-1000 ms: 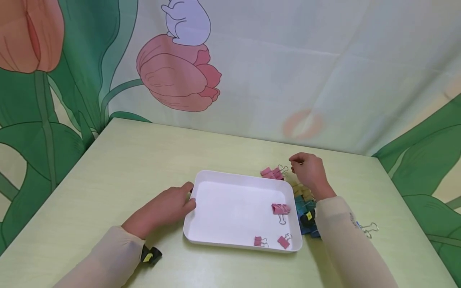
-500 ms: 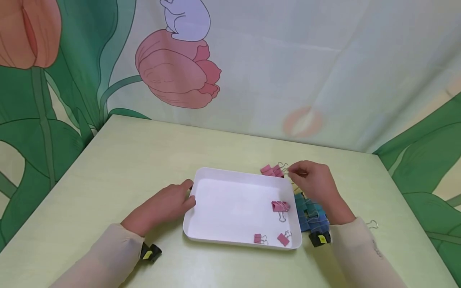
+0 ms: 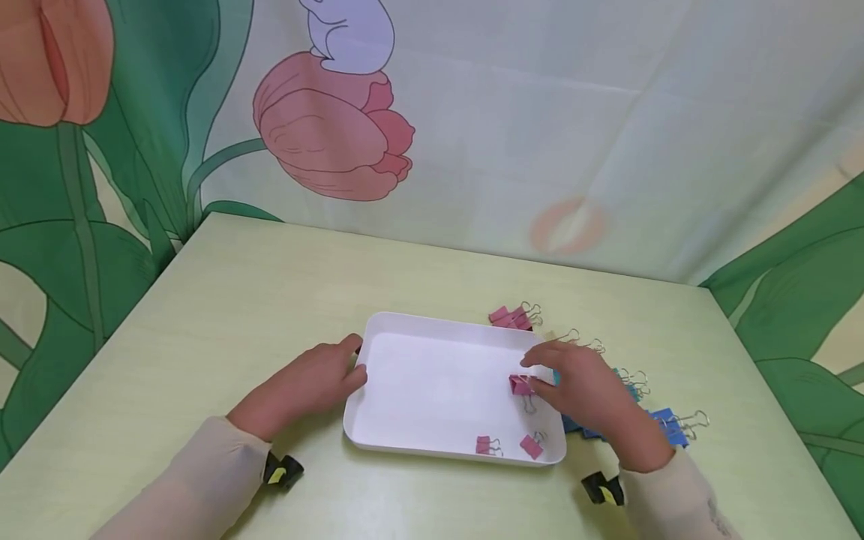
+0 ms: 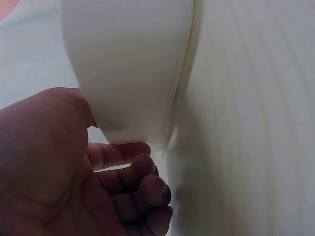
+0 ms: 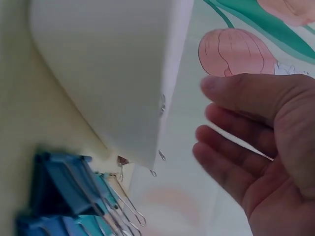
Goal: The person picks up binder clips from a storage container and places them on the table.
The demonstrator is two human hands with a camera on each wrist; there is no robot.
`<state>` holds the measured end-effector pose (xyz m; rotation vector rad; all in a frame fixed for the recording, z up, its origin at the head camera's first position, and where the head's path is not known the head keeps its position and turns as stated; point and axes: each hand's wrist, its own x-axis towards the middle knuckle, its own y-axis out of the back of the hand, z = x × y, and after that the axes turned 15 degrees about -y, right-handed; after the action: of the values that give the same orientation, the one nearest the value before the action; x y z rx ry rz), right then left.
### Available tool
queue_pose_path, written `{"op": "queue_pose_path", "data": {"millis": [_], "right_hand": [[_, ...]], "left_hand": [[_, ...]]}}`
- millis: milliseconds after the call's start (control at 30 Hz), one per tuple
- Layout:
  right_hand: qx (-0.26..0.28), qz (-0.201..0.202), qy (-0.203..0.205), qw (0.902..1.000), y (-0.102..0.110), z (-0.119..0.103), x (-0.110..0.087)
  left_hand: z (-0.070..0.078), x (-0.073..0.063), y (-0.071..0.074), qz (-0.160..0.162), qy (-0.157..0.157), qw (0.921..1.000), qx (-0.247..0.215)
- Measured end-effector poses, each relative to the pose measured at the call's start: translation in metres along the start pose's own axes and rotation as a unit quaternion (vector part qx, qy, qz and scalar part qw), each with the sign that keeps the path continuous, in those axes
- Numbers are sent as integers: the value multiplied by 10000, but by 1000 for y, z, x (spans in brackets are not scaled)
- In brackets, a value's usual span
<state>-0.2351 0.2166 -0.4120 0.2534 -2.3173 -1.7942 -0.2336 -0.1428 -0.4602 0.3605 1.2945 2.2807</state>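
Note:
My left hand (image 3: 313,382) grips the left end of a white rectangular tray (image 3: 432,390), thumb over the rim. In the left wrist view its other fingers lie along the tray's outer wall (image 4: 128,69). Inside the tray, toward the right, are a larger pink binder clip (image 3: 520,385) and two small pink binder clips, one by the front wall (image 3: 483,445) and one near the corner (image 3: 531,447). Above the tray's right end hovers my right hand (image 3: 583,382), partly covering the larger clip. The right wrist view shows its thumb and fingers apart, holding nothing.
Behind the tray's back right corner lies a group of pink binder clips (image 3: 513,317). Yellow, teal and blue binder clips (image 3: 668,426) lie along its right side, partly hidden by the right arm. A patterned curtain (image 3: 486,135) hangs behind the table (image 3: 283,277).
My right hand has come from the clips behind the tray, forward and left, to above the tray's right end. The left hand, the tray and the clips inside look unchanged.

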Motion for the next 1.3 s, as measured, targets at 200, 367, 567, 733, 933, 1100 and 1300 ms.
{"op": "queue_pose_path", "data": {"millis": [200, 367, 567, 733, 933, 1100, 1300], "right_hand": [[-428, -223, 83, 9988, -12, -3, -5], [-770, -230, 156, 9966, -22, -4, -5], [-1038, -342, 61, 9940, -26, -4, -7], [-1008, -370, -31, 9942, -25, -6, -10], [-999, -131, 204, 9947, -24, -4, -12], [-795, 257, 589, 9948, -23, 0, -14], [-418, 228, 588, 9971, -21, 1, -14]], "left_hand": [[1, 0, 0, 19, -26, 10000, -26], [0, 0, 0, 2, -20, 10000, -22], [-1, 1, -1, -1, -24, 10000, -34], [-1, 1, -1, 20, -59, 10000, -24], [-1, 1, 0, -3, -36, 10000, 3], [-1, 1, -1, -17, -3, 10000, -3], [-1, 1, 0, -24, 4, 10000, -43]]}}
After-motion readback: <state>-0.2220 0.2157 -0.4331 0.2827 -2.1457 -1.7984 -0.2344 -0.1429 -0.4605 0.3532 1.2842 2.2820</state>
